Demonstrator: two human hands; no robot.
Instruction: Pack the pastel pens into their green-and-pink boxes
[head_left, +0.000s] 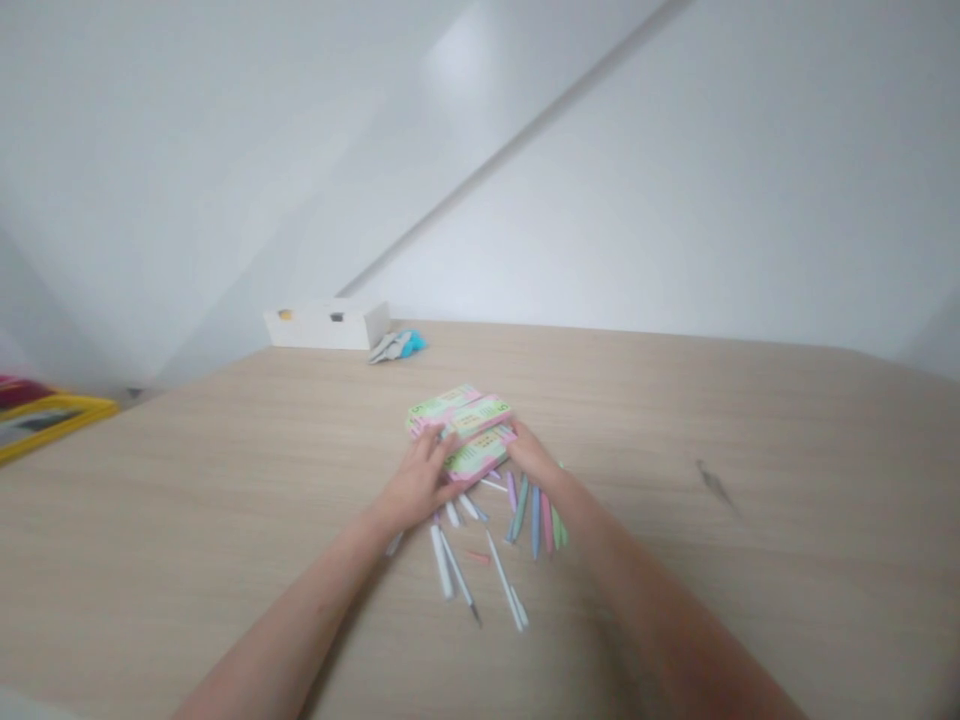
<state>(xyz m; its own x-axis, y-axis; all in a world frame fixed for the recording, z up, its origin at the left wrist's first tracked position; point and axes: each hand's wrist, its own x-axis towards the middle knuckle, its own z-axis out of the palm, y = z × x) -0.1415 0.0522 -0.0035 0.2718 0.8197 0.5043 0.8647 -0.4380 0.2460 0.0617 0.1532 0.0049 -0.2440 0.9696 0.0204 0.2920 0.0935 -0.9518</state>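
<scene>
Several flat pastel green and pink boxes point(474, 458) lie overlapping in the middle of the wooden table. From the left, my left hand point(416, 482) grips their near ends, its thumb along the lower edge and its fingers on top. My right hand point(531, 455) holds the right end of the lowest box, with its fingertips partly hidden. White pens point(441, 562) are scattered just below the boxes. Coloured pens point(535, 522) in green, blue, pink and purple lie fanned beside my right wrist, which covers some of them.
A long white box point(326, 328) stands at the table's back left, with a crumpled grey and blue item point(401, 346) in front of it. A small dark thin object point(716, 483) lies to the right. A yellow-framed item point(56, 420) is beyond the left edge. A white wall rises behind.
</scene>
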